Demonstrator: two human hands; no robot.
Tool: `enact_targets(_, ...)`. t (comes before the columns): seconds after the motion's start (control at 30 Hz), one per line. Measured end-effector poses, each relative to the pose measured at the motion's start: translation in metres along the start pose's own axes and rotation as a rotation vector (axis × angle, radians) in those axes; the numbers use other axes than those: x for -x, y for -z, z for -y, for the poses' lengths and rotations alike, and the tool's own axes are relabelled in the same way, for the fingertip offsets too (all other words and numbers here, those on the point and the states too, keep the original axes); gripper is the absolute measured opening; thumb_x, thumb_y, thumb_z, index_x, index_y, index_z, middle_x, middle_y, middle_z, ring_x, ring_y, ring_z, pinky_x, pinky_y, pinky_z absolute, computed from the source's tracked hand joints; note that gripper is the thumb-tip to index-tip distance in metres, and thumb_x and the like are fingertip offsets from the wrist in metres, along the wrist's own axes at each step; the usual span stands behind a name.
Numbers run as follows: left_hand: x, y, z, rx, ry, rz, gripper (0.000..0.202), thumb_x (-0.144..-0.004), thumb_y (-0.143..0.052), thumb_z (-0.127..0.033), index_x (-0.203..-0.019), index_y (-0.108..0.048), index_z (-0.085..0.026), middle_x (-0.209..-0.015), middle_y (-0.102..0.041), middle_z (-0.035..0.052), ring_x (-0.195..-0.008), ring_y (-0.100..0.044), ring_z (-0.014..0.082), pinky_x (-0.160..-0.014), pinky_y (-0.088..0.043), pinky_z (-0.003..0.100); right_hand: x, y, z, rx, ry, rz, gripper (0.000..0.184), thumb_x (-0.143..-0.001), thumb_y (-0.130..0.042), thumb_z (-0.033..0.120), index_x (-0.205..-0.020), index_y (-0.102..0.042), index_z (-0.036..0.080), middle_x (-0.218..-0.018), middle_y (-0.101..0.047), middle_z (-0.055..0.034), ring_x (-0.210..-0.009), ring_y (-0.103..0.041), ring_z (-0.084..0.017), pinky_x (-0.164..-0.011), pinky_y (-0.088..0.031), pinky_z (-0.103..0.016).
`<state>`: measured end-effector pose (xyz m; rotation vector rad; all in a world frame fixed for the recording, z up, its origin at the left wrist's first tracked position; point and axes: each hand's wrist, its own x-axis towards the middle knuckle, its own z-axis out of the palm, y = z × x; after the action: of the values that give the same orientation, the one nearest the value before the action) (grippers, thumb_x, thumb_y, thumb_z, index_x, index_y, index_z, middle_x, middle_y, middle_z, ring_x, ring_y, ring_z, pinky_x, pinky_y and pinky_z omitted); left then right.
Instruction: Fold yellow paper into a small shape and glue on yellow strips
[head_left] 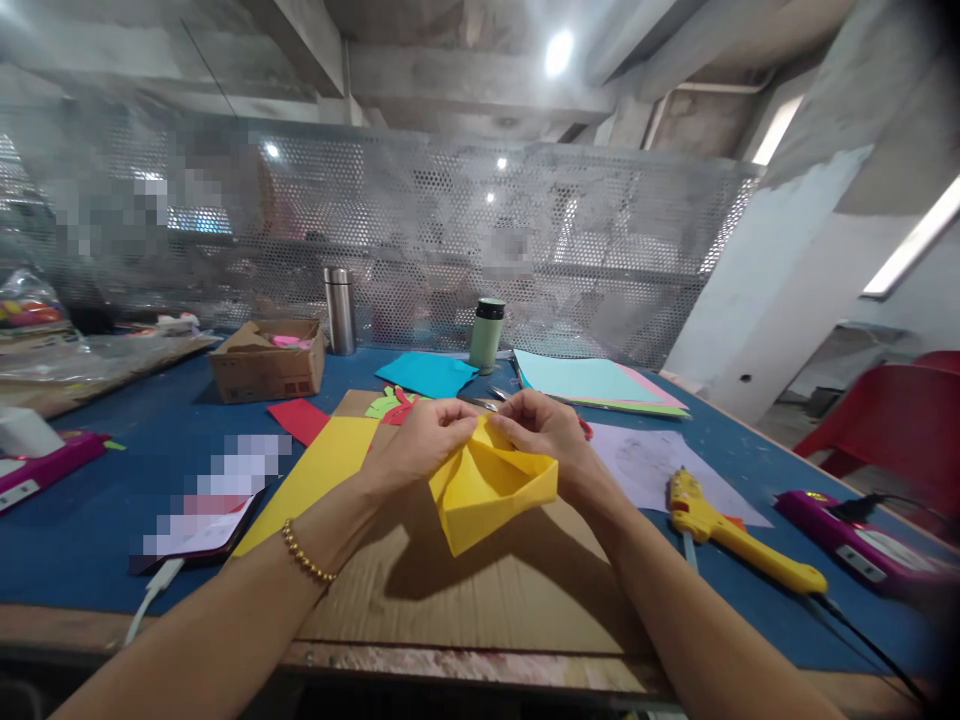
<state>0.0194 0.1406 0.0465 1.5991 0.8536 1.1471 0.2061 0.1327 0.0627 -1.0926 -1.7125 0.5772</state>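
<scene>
A folded yellow paper (489, 490) is held up above a brown board (480, 590) on the blue table. My left hand (420, 442) pinches the paper's top left part, fingers closed on it. My right hand (544, 430) pinches its top right part. The fingertips of both hands nearly meet at the paper's upper edge. The paper forms an open pocket shape with a point at the bottom. A bead bracelet (306, 556) circles my left wrist.
A yellow sheet (322, 475) and a red sheet (298, 420) lie left of my hands. A yellow glue gun (739, 540) lies right, on white paper (652, 465). Behind stand a cardboard box (266, 362), steel flask (340, 310), green bottle (486, 335), coloured sheets (592, 385) and scissors (487, 398). A phone (199, 515) lies left.
</scene>
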Motion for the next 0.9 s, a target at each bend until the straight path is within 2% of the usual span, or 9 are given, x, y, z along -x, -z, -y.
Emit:
enact_targets(0.13,0.0001,-0.0003,-0.0003,0.104,0.048,0.054,0.019,-0.083,-0.069,-0.036,-0.089,-0.075,-0.019,-0.084,-0.074,0.0030,-0.072,-0.065,0.0150,-0.065,-0.050,0.025,0.0010,0.0002,0.0026,0.020,0.051,0.030,0.026,-0.075,-0.066,0.044,-0.070,-0.059,0.020,-0.066,-0.059,-0.0002,-0.059,-0.050,-0.013,-0.051,-0.040,-0.026)
enact_targets(0.27,-0.0010,0.0010,0.0003,0.156,0.059,0.059,0.021,-0.080,-0.075,-0.038,-0.089,-0.077,-0.019,-0.084,-0.075,0.0037,-0.073,-0.066,0.0154,-0.065,-0.051,0.026,0.0022,0.0007,0.0053,0.051,0.068,0.041,0.026,-0.077,-0.065,0.045,-0.071,-0.060,0.020,-0.068,-0.061,-0.0019,-0.062,-0.052,-0.014,-0.052,-0.041,-0.026)
enact_targets(0.47,-0.0002,0.0012,-0.0007,0.208,0.121,0.024,0.019,-0.078,-0.078,-0.037,-0.086,-0.076,-0.019,-0.079,-0.074,0.0016,-0.067,-0.065,0.0142,-0.064,-0.051,0.025,0.0039,-0.0001,0.0029,0.030,0.100,0.030,0.019,-0.081,-0.065,0.037,-0.078,-0.064,0.019,-0.071,-0.064,-0.0014,-0.063,-0.055,-0.014,-0.055,-0.043,-0.025)
enact_targets(0.7,-0.0013,0.0023,-0.0024,0.184,0.087,0.049,0.019,-0.077,-0.076,-0.037,-0.084,-0.075,-0.019,-0.083,-0.074,0.0015,-0.073,-0.065,0.0150,-0.069,-0.049,0.027,0.0065,-0.0032,0.0041,0.035,0.250,-0.031,0.013,-0.082,-0.068,0.030,-0.074,-0.065,0.019,-0.066,-0.059,0.0008,-0.059,-0.051,-0.011,-0.052,-0.040,-0.024)
enact_targets(0.9,-0.0022,0.0030,-0.0047,0.120,0.037,-0.012,0.021,-0.074,-0.077,-0.038,-0.081,-0.076,-0.018,-0.084,-0.073,0.0015,-0.077,-0.062,0.0151,-0.072,-0.046,0.027,0.0072,-0.0032,0.0104,0.130,0.493,-0.099,0.015,-0.087,-0.068,0.025,-0.073,-0.068,0.019,-0.071,-0.058,-0.0010,-0.062,-0.053,-0.012,-0.054,-0.041,-0.025)
